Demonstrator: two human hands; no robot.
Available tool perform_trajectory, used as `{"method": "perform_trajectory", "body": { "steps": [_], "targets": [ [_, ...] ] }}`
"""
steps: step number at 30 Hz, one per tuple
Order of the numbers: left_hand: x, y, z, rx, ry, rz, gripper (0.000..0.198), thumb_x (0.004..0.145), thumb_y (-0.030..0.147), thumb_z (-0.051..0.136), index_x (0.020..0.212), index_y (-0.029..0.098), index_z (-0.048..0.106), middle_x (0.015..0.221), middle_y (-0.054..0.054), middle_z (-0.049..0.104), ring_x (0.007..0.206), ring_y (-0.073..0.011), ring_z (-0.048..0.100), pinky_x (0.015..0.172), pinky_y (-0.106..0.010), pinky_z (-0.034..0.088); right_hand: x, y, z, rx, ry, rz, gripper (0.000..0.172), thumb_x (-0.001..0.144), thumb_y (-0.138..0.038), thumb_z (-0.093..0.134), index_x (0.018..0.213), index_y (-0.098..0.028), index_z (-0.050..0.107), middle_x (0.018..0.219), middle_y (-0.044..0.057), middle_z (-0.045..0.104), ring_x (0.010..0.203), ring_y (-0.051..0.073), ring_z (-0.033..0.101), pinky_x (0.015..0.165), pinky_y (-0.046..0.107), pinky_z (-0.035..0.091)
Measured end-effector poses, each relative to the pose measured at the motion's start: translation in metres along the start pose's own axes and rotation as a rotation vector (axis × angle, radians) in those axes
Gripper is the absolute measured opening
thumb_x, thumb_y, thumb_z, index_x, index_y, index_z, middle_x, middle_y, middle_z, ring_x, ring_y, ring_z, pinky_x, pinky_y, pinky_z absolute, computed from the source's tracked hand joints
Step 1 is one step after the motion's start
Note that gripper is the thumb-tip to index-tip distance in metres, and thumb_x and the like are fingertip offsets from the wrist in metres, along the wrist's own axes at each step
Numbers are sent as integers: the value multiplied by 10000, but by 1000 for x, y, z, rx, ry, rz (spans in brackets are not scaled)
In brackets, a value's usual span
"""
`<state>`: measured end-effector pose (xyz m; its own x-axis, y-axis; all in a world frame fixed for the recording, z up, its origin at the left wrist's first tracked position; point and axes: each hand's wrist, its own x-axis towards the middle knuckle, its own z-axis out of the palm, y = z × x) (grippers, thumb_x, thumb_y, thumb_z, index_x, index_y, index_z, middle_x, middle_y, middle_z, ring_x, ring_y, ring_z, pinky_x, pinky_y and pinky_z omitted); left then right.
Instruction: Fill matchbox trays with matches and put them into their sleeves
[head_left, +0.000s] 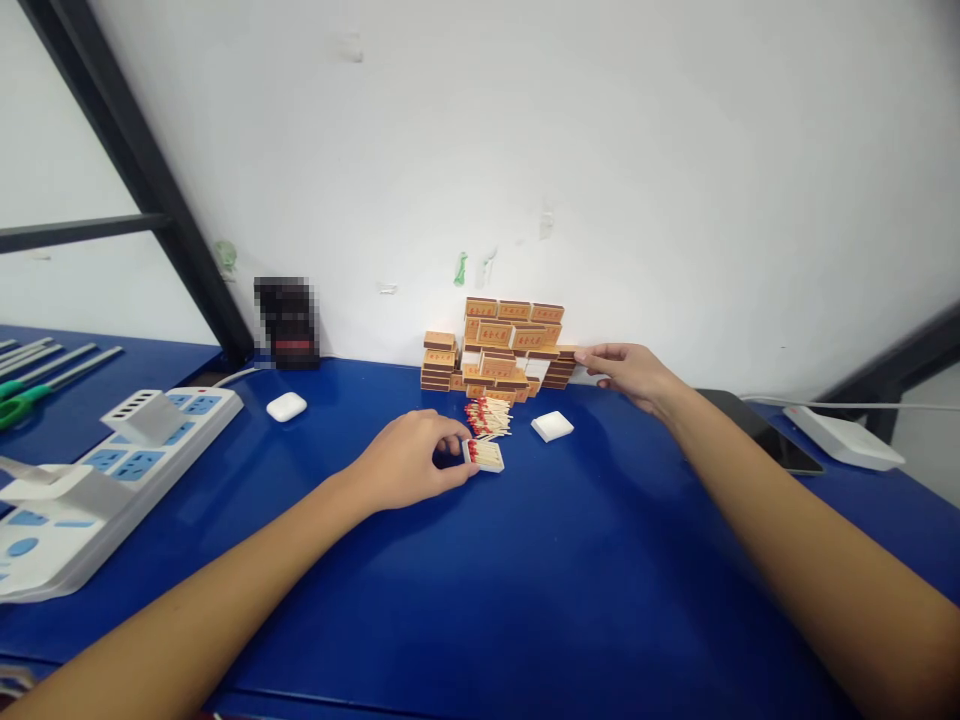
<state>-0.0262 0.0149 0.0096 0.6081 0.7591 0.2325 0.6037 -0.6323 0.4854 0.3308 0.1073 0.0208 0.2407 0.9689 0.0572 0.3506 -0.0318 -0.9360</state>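
Note:
My left hand (412, 455) grips a small white matchbox tray (491, 460) between thumb and fingers. Red-tipped matches lie in the tray. Just behind it is a loose pile of matches (489, 416) on the blue table. My right hand (626, 372) reaches to the right end of the matchbox stack, its thumb and fingertips closed on the end of a matchbox (568, 353) on top of the right-hand column. The stack of orange-brown matchboxes (495, 335) stands against the wall. A white tray-like piece (553, 427) lies right of the match pile.
A white power strip (187, 440) with plugged-in adapters runs along the left. A white earbud case (286, 406) and a blurred dark object (289, 325) are behind it. Green-handled scissors (30, 400) lie far left. A dark tablet (757, 435) and white box (844, 438) lie right.

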Motion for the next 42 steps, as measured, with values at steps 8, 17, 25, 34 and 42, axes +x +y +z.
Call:
{"method": "perform_trajectory", "body": {
  "steps": [8,17,25,34,42],
  "targets": [
    [-2,0,-2,88,83,41,491,910,514,715,1300,218,685,1162,-91,715,1030,-257,653,877,-398,544,-70,-21,1,33,201,-167,352,734,-503,873,819,-193,728,819,47,686,669,143,554,552,274,457],
    [3,5,-11,2,218,141,400,923,430,747,1283,261,700,1167,-52,744,967,-204,661,849,-350,560,-152,-29,80,180,-411,-304,309,852,-500,780,864,-206,684,866,11,666,745,149,582,644,291,503],
    [5,6,-11,-124,145,57,338,884,407,774,1175,238,743,1078,-34,758,875,-170,667,771,-299,547,-143,-17,74,217,-511,-277,319,873,-499,752,956,-222,615,937,20,639,796,159,594,652,303,531],
    [9,-8,-26,53,190,-12,315,853,408,771,1093,207,738,997,-25,742,803,-160,639,723,-282,515,-145,2,82,-398,-423,-755,451,956,-332,706,1377,-248,566,1290,109,658,1143,273,594,1005,504,508],
    [8,-21,-34,24,-11,-22,332,830,450,788,1070,226,741,1020,-23,757,853,-178,667,757,-292,531,-140,2,64,-424,-463,-724,286,995,-266,649,1280,-240,650,1163,92,663,1054,240,631,936,456,549]
  ]
}}
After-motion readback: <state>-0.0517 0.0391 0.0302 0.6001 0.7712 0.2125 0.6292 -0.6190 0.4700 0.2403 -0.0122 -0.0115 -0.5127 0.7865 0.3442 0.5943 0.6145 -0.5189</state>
